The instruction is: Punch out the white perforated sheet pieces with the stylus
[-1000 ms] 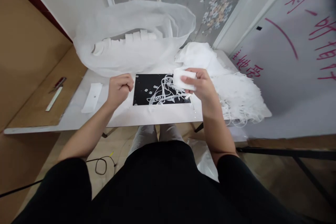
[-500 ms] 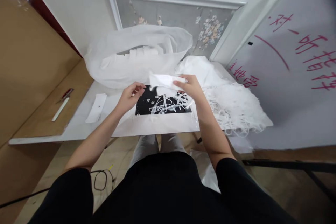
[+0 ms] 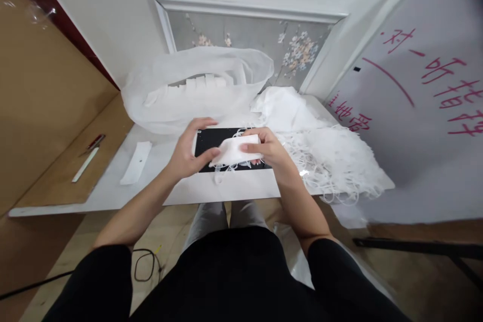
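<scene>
My right hand [image 3: 269, 148] grips a folded white cloth-like piece [image 3: 236, 149], thumb on top and fingers beneath its right end. My left hand [image 3: 192, 148] is open at the other end, with its thumb tip at the edge of the piece and its fingers stretched out above. Below lies a black mat [image 3: 213, 136] on the white table. Thin white cords [image 3: 222, 173] show on and around the mat, partly hidden by the piece.
Right of my hands lies a heap of white pieces with cord loops [image 3: 339, 161]. Behind it is more white fabric [image 3: 285, 108]. A translucent bag [image 3: 169, 113] holds several white pieces. At left are a white strip [image 3: 136, 162], a cutter [image 3: 96, 142] and a pale stick [image 3: 85, 164].
My right hand has brought the white piece down and nearer to me, over the mat. My left hand has spread and come to the piece's left end.
</scene>
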The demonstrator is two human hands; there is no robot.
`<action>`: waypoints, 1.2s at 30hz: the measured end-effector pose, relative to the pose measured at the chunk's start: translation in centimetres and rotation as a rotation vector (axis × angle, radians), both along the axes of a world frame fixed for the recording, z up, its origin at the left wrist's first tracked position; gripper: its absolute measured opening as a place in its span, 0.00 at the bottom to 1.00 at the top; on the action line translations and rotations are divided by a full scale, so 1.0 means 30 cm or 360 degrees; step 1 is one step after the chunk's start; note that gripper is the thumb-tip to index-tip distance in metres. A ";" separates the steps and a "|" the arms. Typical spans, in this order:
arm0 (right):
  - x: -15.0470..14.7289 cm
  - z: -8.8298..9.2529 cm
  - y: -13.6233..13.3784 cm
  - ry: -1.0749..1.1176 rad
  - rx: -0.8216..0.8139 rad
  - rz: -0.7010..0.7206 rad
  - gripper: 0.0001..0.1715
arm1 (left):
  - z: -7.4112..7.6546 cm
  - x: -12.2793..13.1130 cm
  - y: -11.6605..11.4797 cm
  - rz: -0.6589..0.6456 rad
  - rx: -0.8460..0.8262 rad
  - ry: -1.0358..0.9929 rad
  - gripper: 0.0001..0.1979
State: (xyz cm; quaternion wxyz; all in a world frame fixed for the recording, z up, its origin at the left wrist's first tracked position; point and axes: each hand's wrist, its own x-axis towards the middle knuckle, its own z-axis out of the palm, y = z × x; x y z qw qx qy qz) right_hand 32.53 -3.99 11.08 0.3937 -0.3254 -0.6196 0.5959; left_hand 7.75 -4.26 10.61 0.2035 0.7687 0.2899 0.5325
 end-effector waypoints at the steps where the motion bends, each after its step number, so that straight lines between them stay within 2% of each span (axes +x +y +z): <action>1: -0.005 0.012 -0.021 0.0043 0.0002 0.0042 0.17 | 0.017 0.015 -0.022 -0.0109 -0.0156 0.0133 0.24; 3: -0.008 0.022 -0.052 0.0129 0.0000 0.0089 0.17 | 0.040 0.039 -0.057 -0.0339 -0.0473 0.0240 0.21; 5: -0.002 0.012 -0.066 0.0229 -0.0014 0.0115 0.17 | 0.046 0.052 -0.075 -0.0523 -0.0736 0.0213 0.19; 9: 0.023 -0.058 -0.060 0.0390 -0.0077 0.0193 0.20 | 0.042 0.047 -0.082 -0.0740 -0.1022 0.0158 0.21; 14: 0.058 -0.141 -0.040 0.0403 -0.0115 0.0217 0.23 | 0.056 0.029 -0.089 -0.0888 -0.1060 0.0296 0.25; 19: 0.117 -0.189 -0.040 0.0344 -0.0057 0.0174 0.21 | 0.040 0.009 -0.080 -0.0709 -0.0866 0.0483 0.25; 21: 0.142 -0.212 -0.062 0.0115 0.0049 0.0058 0.19 | 0.004 -0.009 -0.078 -0.0538 -0.0696 0.0596 0.24; 23: 0.159 -0.245 -0.103 -0.0221 0.0223 -0.0109 0.17 | -0.055 -0.031 -0.087 -0.0374 -0.0526 0.0698 0.21; 26: 0.160 -0.312 -0.186 -0.0584 0.0469 -0.0274 0.15 | -0.174 -0.059 -0.124 -0.0337 -0.0407 0.0858 0.16; 29: 0.141 -0.384 -0.256 -0.0737 0.0634 -0.0309 0.15 | -0.290 -0.076 -0.174 -0.0331 -0.0353 0.0983 0.16; 31: 0.128 -0.426 -0.285 -0.0796 0.0727 -0.0305 0.15 | -0.350 -0.085 -0.201 -0.0284 -0.0313 0.1048 0.16; 36: 0.095 -0.495 -0.321 -0.0807 0.0826 -0.0314 0.24 | -0.445 -0.089 -0.222 -0.0168 -0.0354 0.1191 0.21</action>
